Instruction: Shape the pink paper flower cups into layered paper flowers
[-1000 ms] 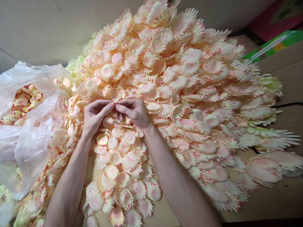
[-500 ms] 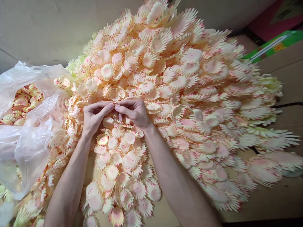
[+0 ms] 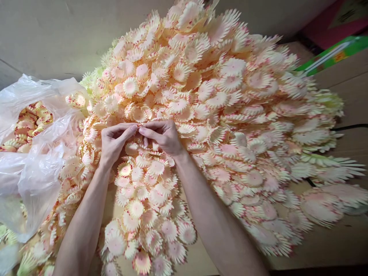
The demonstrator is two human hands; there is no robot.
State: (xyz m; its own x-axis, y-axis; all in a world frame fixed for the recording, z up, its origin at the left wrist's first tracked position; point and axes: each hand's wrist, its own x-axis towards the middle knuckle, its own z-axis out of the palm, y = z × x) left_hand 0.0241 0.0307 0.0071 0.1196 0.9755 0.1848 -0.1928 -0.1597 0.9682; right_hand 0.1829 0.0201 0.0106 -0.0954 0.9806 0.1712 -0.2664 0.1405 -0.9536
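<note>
A large heap of cream and pink fringed flower pieces (image 3: 218,99) covers most of the view. My left hand (image 3: 113,142) and my right hand (image 3: 163,136) meet over the heap's near middle, thumbs and forefingers pinched tip to tip on a small flower piece (image 3: 138,130), mostly hidden by the fingers. Both forearms reach up from the bottom edge across more flower pieces (image 3: 146,207).
A clear plastic bag (image 3: 34,153) at the left holds more yellowish flower pieces (image 3: 28,122). A pale wall (image 3: 57,34) stands behind. At the right lie a brown cardboard surface (image 3: 350,96), a green box (image 3: 330,55) and a black cable (image 3: 349,126).
</note>
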